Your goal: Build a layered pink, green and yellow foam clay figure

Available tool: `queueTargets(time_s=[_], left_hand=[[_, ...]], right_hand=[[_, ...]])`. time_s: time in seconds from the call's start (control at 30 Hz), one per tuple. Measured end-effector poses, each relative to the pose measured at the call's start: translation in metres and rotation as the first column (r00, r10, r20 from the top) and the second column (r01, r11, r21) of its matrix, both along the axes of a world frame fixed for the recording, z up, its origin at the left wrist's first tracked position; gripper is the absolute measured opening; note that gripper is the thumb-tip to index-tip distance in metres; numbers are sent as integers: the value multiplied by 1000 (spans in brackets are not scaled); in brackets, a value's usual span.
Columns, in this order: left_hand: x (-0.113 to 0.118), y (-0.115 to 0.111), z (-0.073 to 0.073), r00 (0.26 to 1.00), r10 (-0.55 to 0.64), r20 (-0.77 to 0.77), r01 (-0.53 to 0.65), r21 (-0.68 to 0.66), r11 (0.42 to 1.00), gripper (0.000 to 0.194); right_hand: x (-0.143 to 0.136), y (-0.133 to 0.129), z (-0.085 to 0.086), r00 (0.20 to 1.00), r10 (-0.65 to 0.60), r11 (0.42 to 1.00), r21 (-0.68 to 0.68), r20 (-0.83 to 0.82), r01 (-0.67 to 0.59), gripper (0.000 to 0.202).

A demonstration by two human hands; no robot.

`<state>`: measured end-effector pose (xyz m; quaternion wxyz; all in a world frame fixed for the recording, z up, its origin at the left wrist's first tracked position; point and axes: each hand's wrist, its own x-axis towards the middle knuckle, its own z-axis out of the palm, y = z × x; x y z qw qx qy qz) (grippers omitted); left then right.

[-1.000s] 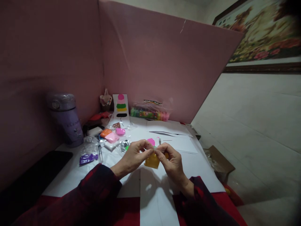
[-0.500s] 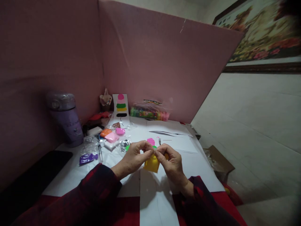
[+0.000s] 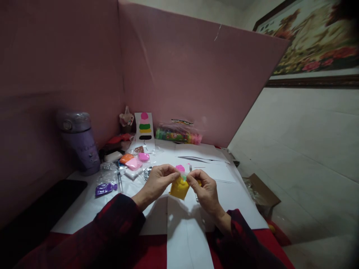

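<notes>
A small clear bag of yellow clay (image 3: 179, 188) hangs between my two hands above the white paper. My left hand (image 3: 159, 183) pinches its top edge on the left between thumb and fingers. On the right, my right hand (image 3: 206, 189) pinches the same edge, and a bit of yellow shows beside its fingers. Just beyond the bag lies a pink clay piece (image 3: 180, 168), partly covered by the hands. A small fork (image 3: 190, 167) rests right of the pink piece.
Clay packets in orange (image 3: 127, 158) and purple (image 3: 106, 189) lie at left, near a purple bottle (image 3: 81, 144). Behind them stand a colour-striped card (image 3: 145, 129) and a bag of bright clay (image 3: 179, 134). A pink partition (image 3: 190, 74) rises at the back.
My hands have moved slightly apart along the bag's top edge, showing more of its clear upper part. The yellow bag has shifted a little up and left.
</notes>
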<state>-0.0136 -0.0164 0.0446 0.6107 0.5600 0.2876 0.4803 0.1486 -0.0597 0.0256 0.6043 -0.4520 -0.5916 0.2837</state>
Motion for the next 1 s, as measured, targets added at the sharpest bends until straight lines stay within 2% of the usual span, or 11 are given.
queueTargets(time_s=[0.3,0.4,0.5,0.6,0.77,0.87,1.0], left_hand=[[0,3,-6,997,-75,15,75,17,997,27],[2,4,-11,990,-132,-39,134,43,990,31],[3,3,-16,987,-75,-145,91,106,990,30],[2,2,-18,984,-38,-175,67,159,985,27],[2,3,-14,988,-103,-119,112,73,991,34],[0,8,-11,996,-36,-77,39,47,998,36],[-14,28,-3,983,172,-57,-168,73,983,32]], right_hand=[[-1,-2,3,998,-37,999,-32,-46,36,24],[-2,-3,4,999,-34,999,-38,-28,33,23],[-3,-3,1,1000,2,998,-57,5,-2,23],[-2,-3,-3,1000,13,998,-55,6,-13,25],[1,1,-9,999,-26,998,-55,-40,24,29],[3,6,-8,996,-40,997,-64,-85,34,31],[5,12,-8,987,-106,994,-32,-120,103,28]])
